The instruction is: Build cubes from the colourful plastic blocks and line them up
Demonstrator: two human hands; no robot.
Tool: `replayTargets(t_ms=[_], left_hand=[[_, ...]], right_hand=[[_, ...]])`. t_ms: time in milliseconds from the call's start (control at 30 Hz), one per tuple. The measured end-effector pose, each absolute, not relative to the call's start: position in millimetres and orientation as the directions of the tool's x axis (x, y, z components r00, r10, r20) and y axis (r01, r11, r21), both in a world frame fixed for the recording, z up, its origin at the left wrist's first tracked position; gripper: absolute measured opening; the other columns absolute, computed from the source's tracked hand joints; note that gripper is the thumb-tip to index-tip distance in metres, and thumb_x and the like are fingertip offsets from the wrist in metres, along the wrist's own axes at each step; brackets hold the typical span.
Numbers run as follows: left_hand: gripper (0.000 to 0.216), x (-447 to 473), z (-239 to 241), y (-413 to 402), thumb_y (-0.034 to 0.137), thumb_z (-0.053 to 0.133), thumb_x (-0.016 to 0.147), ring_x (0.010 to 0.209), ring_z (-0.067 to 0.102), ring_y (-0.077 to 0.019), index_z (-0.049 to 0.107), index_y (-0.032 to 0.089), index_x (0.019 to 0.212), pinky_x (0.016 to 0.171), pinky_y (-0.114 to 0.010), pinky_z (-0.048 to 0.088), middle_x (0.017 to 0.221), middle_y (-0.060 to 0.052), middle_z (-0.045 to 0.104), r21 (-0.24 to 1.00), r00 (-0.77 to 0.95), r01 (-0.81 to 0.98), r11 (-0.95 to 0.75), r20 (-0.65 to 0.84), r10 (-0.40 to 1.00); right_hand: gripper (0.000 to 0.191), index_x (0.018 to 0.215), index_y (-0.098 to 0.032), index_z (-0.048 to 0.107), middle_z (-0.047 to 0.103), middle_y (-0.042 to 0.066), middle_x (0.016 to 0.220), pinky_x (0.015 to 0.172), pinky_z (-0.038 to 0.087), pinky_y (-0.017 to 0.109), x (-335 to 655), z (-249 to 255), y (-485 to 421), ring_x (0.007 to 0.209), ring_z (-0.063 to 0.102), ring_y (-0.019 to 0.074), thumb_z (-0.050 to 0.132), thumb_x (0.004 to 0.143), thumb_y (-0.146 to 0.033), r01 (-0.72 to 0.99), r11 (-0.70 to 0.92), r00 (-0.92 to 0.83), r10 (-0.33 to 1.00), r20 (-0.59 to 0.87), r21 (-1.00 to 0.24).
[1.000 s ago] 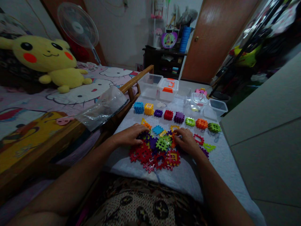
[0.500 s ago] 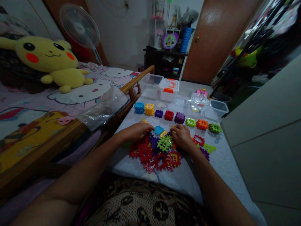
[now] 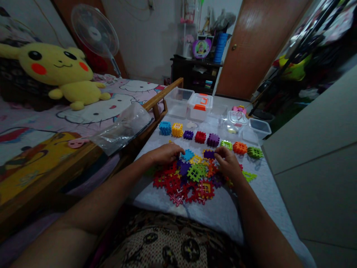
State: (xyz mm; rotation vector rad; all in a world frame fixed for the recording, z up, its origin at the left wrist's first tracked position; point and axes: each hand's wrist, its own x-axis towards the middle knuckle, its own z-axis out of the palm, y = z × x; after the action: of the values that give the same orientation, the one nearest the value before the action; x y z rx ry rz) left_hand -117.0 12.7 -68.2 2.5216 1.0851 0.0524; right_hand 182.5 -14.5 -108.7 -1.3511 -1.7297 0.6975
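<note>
A heap of flat, notched plastic building pieces (image 3: 173, 183) in red, green, purple, yellow and orange lies on the cloth-covered table. My right hand (image 3: 227, 160) pinches a dark purple building piece (image 3: 209, 154) at its right end, over the far right part of the heap. At the heap's far left, my left hand (image 3: 167, 153) has its fingers curled, with the fingertips beside a light blue piece (image 3: 187, 154). Whatever may be in the left fingers is hidden. A green lattice piece (image 3: 194, 173) lies on top of the heap, between my forearms.
Behind the heap runs a row of colour-sorted stacks, from a blue stack (image 3: 165, 128) to a green stack (image 3: 254, 152). Clear plastic boxes (image 3: 178, 108) and an orange-latched box (image 3: 200, 108) stand farther back. A wooden bed rail (image 3: 164, 96) borders the left side; a white cabinet (image 3: 315, 156) the right.
My right hand has moved slightly right and lifted, and a dark purple piece now shows in its fingers. My left hand has shifted only a little.
</note>
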Motion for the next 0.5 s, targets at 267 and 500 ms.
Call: replayTargets(t_ms=[267,500], left_hand=[[0.04,-115.0,-45.0,13.9,0.003,0.054,0.076,0.096,0.063,-0.0189,0.064,0.017,0.112,0.086,-0.029,0.047,0.105,-0.006,0.069,0.428,0.672,0.685,-0.59,-0.057,0.739],[0.018,-92.6,-46.6,7.8,0.006,0.055,0.079,0.091,0.06,-0.0199,0.064,0.018,0.088,0.084,-0.033,0.047,0.094,-0.006,0.066,0.4,0.595,0.679,-0.616,0.192,0.781]], right_hand=[[0.006,0.083,-0.023,0.055,0.059,0.006,0.094,0.087,0.045,0.04,185.9,-101.8,-21.0,0.093,0.055,0.0228,0.052,0.079,-0.02,0.605,0.432,-0.171,0.891,0.421,-0.669],[0.02,0.093,-0.023,0.056,0.058,0.008,0.108,0.097,0.043,0.045,190.7,-101.4,-27.1,0.107,0.053,0.0268,0.055,0.073,-0.021,0.688,0.416,-0.283,0.909,0.308,-0.595]])
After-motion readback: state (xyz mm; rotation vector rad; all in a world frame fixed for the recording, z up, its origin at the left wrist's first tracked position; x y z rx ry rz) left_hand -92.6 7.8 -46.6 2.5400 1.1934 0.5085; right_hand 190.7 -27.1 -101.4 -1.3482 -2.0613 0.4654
